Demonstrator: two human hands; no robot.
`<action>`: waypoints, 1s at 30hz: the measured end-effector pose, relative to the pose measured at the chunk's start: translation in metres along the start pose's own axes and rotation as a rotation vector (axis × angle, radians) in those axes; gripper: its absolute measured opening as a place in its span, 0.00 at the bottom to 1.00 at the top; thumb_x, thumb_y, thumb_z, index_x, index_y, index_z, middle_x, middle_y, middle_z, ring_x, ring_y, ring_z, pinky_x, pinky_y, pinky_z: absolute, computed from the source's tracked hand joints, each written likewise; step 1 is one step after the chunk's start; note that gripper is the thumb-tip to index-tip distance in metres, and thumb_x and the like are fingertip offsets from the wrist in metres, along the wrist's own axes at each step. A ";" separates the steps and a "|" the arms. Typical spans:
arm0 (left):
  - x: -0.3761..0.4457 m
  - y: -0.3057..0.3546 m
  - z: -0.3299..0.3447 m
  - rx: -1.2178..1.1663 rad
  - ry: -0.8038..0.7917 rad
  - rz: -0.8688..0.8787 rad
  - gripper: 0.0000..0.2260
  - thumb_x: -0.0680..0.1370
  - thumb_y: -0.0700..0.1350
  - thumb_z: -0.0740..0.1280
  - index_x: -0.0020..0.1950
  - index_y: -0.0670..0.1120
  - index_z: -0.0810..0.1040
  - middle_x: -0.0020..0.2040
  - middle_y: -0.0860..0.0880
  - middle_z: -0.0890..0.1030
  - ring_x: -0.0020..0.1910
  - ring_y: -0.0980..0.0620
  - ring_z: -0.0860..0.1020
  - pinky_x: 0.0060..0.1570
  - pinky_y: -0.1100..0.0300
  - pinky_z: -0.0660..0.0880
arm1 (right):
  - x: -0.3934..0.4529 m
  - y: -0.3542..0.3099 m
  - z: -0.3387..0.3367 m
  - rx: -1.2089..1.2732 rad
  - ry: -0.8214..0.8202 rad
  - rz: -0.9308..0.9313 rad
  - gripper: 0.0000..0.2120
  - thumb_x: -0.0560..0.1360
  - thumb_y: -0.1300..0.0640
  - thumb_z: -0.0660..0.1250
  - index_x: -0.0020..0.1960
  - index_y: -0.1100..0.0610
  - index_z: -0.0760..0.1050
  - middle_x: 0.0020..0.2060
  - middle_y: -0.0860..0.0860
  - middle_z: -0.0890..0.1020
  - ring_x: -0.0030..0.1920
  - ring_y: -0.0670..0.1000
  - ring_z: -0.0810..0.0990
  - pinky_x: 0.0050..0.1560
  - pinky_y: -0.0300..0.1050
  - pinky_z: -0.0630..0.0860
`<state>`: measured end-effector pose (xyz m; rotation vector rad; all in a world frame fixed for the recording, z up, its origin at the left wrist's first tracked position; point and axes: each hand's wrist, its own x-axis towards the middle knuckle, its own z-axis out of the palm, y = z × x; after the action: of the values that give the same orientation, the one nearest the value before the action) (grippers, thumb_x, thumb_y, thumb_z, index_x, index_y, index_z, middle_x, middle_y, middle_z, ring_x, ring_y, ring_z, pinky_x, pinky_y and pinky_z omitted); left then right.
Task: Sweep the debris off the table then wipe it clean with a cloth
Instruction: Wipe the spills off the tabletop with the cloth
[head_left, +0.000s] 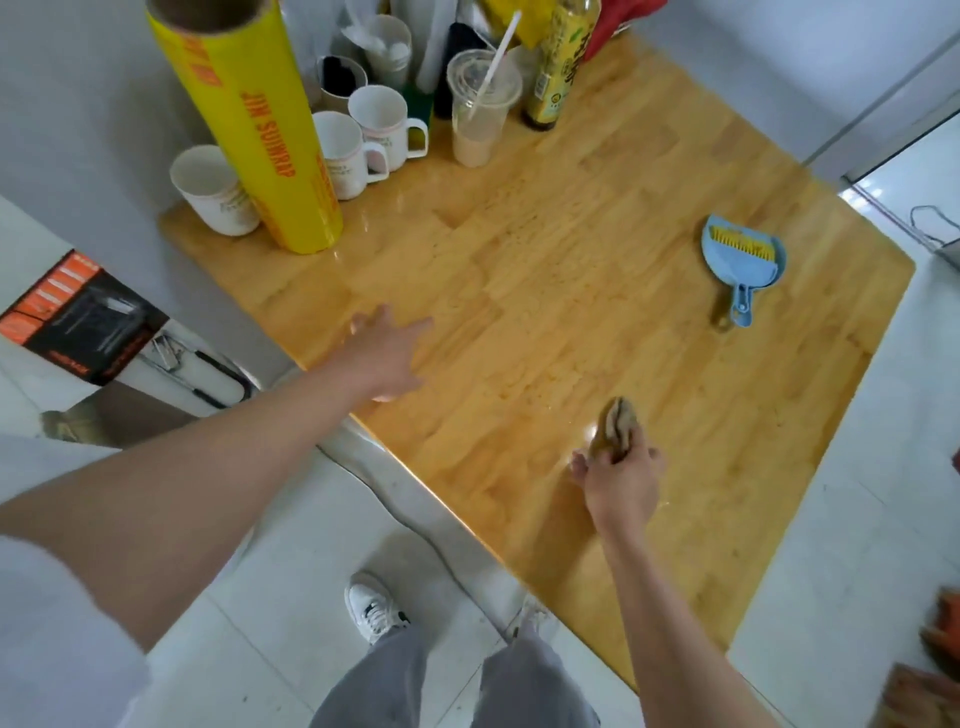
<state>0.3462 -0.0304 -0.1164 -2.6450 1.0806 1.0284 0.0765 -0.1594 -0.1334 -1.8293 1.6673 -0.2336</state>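
A wooden table (545, 270) fills the middle of the head view. My right hand (621, 480) grips a bunched brownish cloth (618, 423) and holds it down on the tabletop near the front edge. My left hand (387, 351) rests flat on the table near its left edge, fingers straight and spread. A small blue dustpan (743, 260) with a yellow-bristled brush in it lies at the right side of the table, handle toward me. Faint specks dot the wood at the centre.
At the table's back left stand a tall yellow roll of wrap (249, 124), white mugs (358, 145), a paper cup (215, 189), a plastic cup with a straw (480, 109) and a bottle (558, 67). White floor tiles surround the table; my shoes (371, 608) are below.
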 end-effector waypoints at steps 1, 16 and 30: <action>0.003 0.000 0.002 0.012 -0.022 -0.009 0.39 0.77 0.60 0.68 0.79 0.63 0.44 0.80 0.39 0.39 0.77 0.29 0.45 0.74 0.39 0.58 | -0.017 -0.013 0.020 -0.015 -0.083 -0.129 0.25 0.77 0.61 0.67 0.72 0.46 0.69 0.64 0.51 0.70 0.32 0.44 0.80 0.42 0.38 0.79; 0.013 0.003 0.003 0.071 -0.068 -0.015 0.42 0.76 0.59 0.69 0.79 0.62 0.42 0.78 0.35 0.37 0.75 0.26 0.44 0.72 0.35 0.58 | 0.037 -0.043 0.029 -0.054 0.090 0.117 0.18 0.78 0.60 0.65 0.67 0.52 0.72 0.60 0.53 0.72 0.39 0.52 0.81 0.38 0.41 0.72; 0.017 0.004 0.005 0.065 -0.075 -0.020 0.42 0.77 0.57 0.69 0.79 0.62 0.40 0.78 0.35 0.36 0.75 0.25 0.42 0.72 0.34 0.56 | 0.065 -0.060 0.041 -0.077 0.062 0.081 0.23 0.74 0.56 0.71 0.67 0.48 0.70 0.63 0.54 0.70 0.46 0.57 0.82 0.47 0.51 0.81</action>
<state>0.3498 -0.0412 -0.1305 -2.5393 1.0519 1.0609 0.1597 -0.2075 -0.1500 -1.8221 1.8118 -0.1959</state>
